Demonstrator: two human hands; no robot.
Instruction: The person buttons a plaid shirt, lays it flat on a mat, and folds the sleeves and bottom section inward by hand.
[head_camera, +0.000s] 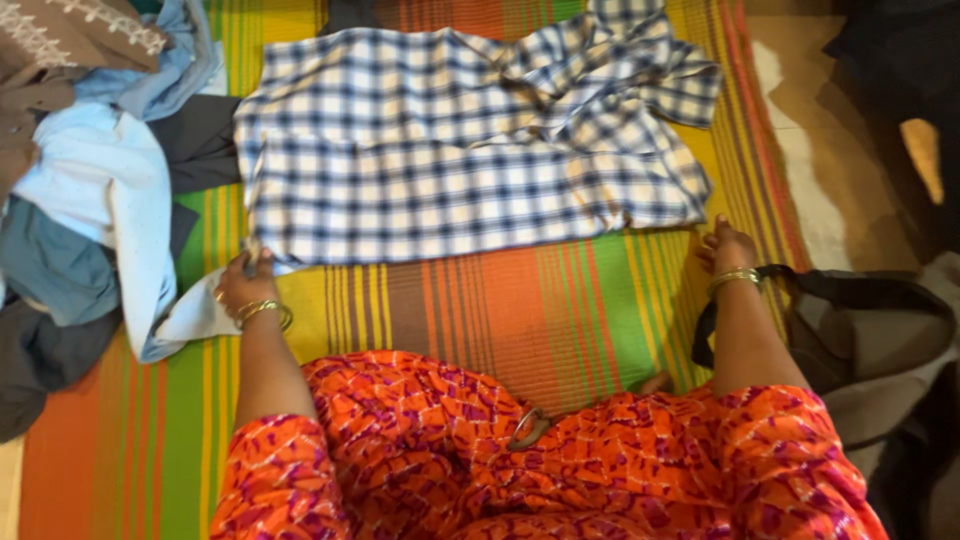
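My one camera sits on the wearer's head, looking steeply down and forward from close range over the lap onto the striped mat (500, 310).

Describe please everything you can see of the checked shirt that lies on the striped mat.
The checked shirt is of thin woven cloth, white with dark blue checks. It lies flat and partly folded on the striped mat, its near edge straight. At the upper right the cloth is bunched and creased, with a sleeve folded over. The left hand pinches its near left corner; the right hand rests at its near right corner, though whether they touch is unclear. A heap of clothes lies beside its left edge.
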